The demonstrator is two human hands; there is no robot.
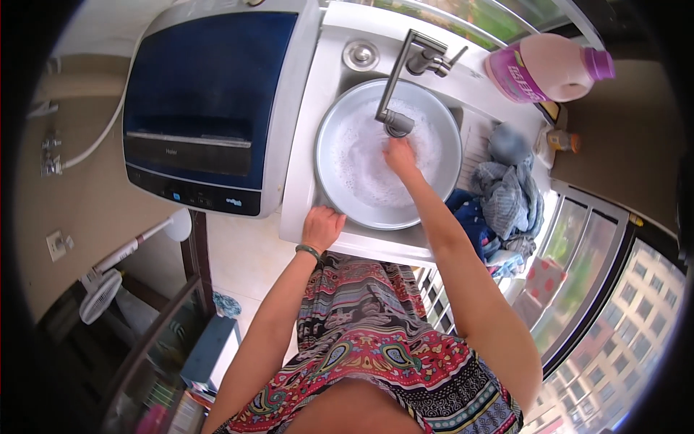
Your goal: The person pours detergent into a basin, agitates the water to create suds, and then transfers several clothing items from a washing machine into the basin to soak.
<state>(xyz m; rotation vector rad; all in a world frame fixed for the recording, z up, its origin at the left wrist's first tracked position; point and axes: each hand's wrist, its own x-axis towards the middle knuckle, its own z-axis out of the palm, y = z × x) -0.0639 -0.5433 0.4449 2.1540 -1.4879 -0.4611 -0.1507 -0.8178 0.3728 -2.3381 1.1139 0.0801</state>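
A round, pale metal-looking basin (328, 173) sits in the white sink (295, 195), filled with foamy water (363, 176). My right hand (400, 157) reaches into it just below the spout of the grey swivel faucet (396, 78). Its fingertips dip into the suds, so their grip is hidden. At the sink's front left corner, my left hand (323, 225) rests on the rim, fingers bent and close beside the basin. A dark green bangle (308, 250) circles that wrist.
Crumpled clothes (504, 200) lie on the ridged drainboard (474, 144) at right. Behind them is a pink detergent bottle (558, 70) with a purple cap. A drain plug (361, 55) is behind the basin. A washing machine (209, 81) adjoins the sink's left side.
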